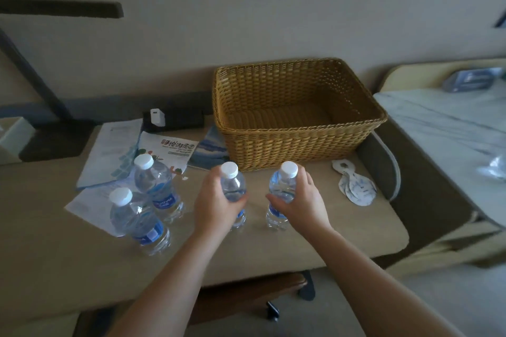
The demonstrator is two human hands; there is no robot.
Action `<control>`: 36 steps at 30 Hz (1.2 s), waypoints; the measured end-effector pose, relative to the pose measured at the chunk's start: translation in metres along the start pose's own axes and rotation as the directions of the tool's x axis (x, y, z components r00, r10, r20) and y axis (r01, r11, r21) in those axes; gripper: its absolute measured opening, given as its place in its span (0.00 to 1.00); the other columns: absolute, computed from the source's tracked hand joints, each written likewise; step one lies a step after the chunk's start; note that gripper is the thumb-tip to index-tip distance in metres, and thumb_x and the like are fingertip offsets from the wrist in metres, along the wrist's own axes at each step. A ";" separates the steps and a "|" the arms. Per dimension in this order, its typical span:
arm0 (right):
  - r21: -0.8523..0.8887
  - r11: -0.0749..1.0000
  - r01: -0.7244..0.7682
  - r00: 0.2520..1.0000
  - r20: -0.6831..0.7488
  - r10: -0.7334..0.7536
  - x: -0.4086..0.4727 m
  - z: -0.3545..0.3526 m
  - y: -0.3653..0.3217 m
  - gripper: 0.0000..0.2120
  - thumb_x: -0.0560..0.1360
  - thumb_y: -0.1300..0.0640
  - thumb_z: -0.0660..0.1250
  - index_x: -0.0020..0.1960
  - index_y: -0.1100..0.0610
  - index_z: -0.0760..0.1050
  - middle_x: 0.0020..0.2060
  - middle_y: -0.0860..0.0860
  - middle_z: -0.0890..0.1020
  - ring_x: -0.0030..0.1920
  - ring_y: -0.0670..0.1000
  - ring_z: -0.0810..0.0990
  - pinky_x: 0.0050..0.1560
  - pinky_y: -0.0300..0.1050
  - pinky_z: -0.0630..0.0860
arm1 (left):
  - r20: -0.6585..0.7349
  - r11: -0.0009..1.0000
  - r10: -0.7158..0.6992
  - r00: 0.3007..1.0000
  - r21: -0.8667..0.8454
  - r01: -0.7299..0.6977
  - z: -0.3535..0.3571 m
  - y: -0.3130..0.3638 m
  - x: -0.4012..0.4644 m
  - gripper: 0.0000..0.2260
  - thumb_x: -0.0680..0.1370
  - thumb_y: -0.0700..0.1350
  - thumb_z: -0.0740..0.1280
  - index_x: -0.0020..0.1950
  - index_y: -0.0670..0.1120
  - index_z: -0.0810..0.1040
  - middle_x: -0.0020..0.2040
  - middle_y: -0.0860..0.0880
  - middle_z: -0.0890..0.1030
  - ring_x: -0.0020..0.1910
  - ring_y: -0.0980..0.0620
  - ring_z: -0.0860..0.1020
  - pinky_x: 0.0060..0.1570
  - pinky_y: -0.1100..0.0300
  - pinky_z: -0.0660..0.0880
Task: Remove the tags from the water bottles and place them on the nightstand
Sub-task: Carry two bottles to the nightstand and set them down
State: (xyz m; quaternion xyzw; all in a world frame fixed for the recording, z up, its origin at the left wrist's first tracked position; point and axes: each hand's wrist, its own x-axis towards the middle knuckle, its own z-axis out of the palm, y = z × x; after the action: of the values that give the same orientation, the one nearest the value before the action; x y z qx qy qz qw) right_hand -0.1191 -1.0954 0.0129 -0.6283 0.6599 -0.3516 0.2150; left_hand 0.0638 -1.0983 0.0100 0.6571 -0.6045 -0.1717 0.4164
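Several clear water bottles with white caps stand on a beige desk (342,232). My left hand (216,202) grips one bottle (232,186) around its shoulder. My right hand (301,202) grips another bottle (282,186) the same way, just to the right. Both bottles stand upright on the desk. Two more bottles (156,186) (137,221) stand apart at the left on papers. A small pile of white paper tags (356,189) lies on the desk to the right of my right hand. None of the bottle necks shows a tag.
An empty wicker basket (298,142) stands behind the bottles. Leaflets and papers (167,150) lie at the left, with a dark lamp base (54,139) beyond them. A marble-topped surface (451,131) lies at the right. A chair (246,298) sits under the desk's front edge.
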 end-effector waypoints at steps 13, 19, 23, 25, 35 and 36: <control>-0.016 0.940 -0.341 0.811 -0.511 0.285 -0.099 -0.130 0.059 0.33 0.65 0.42 0.75 0.62 0.48 0.63 0.56 0.48 0.76 0.53 0.50 0.78 0.47 0.47 0.76 | 0.376 0.900 0.426 0.823 -0.272 -0.342 0.091 0.116 -0.052 0.26 0.64 0.54 0.78 0.56 0.51 0.71 0.50 0.53 0.78 0.48 0.52 0.77 0.45 0.58 0.73; 0.051 0.858 -0.511 0.609 -0.682 0.404 -0.178 -0.194 0.105 0.32 0.64 0.43 0.76 0.61 0.50 0.65 0.54 0.49 0.78 0.50 0.50 0.80 0.46 0.44 0.74 | 0.486 0.783 0.619 0.617 -0.448 -0.433 0.146 0.186 -0.113 0.25 0.67 0.57 0.75 0.56 0.55 0.65 0.51 0.54 0.75 0.50 0.54 0.75 0.44 0.61 0.75; 0.118 0.780 -0.615 0.434 -0.776 0.459 -0.243 -0.234 0.133 0.31 0.63 0.45 0.77 0.60 0.50 0.67 0.51 0.49 0.77 0.48 0.50 0.79 0.44 0.43 0.72 | 0.543 0.708 0.705 0.456 -0.568 -0.419 0.178 0.234 -0.164 0.24 0.67 0.55 0.76 0.54 0.55 0.65 0.49 0.55 0.74 0.48 0.55 0.75 0.42 0.65 0.70; 0.153 0.732 -0.664 0.330 -0.819 0.470 -0.279 -0.254 0.147 0.31 0.63 0.44 0.77 0.60 0.50 0.67 0.52 0.49 0.77 0.48 0.50 0.79 0.44 0.44 0.71 | 0.575 0.679 0.734 0.361 -0.613 -0.404 0.197 0.260 -0.198 0.25 0.67 0.55 0.76 0.56 0.53 0.67 0.51 0.54 0.74 0.49 0.54 0.75 0.44 0.61 0.70; 0.281 0.571 -0.771 0.046 -0.870 0.490 -0.422 -0.345 0.228 0.30 0.64 0.44 0.76 0.59 0.52 0.66 0.51 0.51 0.78 0.50 0.52 0.79 0.45 0.46 0.73 | 0.570 0.531 0.822 0.010 -0.759 -0.376 0.285 0.376 -0.371 0.29 0.66 0.54 0.77 0.61 0.50 0.68 0.54 0.51 0.76 0.51 0.49 0.76 0.48 0.53 0.76; 0.297 0.560 -0.774 0.024 -0.869 0.494 -0.435 -0.357 0.238 0.31 0.64 0.44 0.76 0.60 0.52 0.66 0.51 0.51 0.78 0.50 0.52 0.79 0.45 0.47 0.74 | 0.568 0.525 0.823 -0.010 -0.767 -0.369 0.295 0.390 -0.390 0.29 0.67 0.54 0.77 0.61 0.50 0.68 0.55 0.50 0.76 0.51 0.49 0.76 0.48 0.53 0.76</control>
State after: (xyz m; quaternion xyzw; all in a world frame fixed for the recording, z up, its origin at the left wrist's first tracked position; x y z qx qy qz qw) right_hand -0.4884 -0.6086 0.0050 0.0150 0.9081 -0.3994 -0.1249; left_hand -0.4866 -0.8030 0.0207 -0.0054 -0.8943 -0.4199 0.1543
